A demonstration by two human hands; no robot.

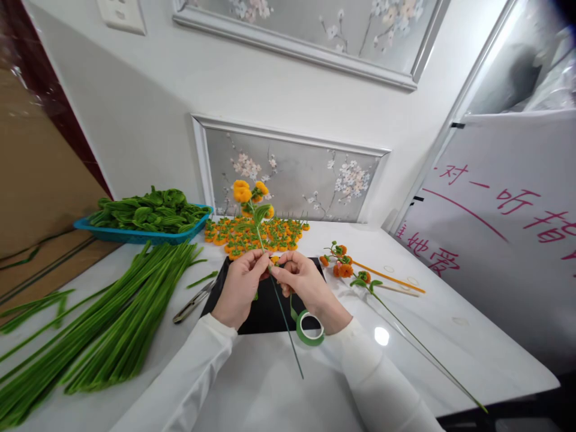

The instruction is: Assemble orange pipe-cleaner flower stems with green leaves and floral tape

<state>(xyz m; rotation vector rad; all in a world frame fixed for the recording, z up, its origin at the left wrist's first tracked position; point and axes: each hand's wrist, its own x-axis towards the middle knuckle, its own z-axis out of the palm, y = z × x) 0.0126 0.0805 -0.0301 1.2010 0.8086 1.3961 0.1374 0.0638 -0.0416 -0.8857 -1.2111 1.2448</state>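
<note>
Between my two hands a yellow-orange artificial flower stem [288, 324] leans at a slant, its fluffy blooms [243, 192] at the top and a green leaf [261, 212] just below them. My left hand [242, 279] pinches the stem from the left. Closed fingers of my right hand [303, 282] meet it at the same spot, beside a small yellow bloom [275, 260]. From under the right hand a strip runs down to a roll of green floral tape [310, 327], which hangs by the wrist. The fingertips partly hide the joint. A black mat [265, 312] lies beneath.
Many yellow flower heads [283, 231] lie behind my hands. At left are a blue tray [135, 236] of green leaves, a bundle of green stems [121, 324] and a utility knife [193, 302]. An orange flower stem [418, 340] and an orange strip [391, 278] lie at right.
</note>
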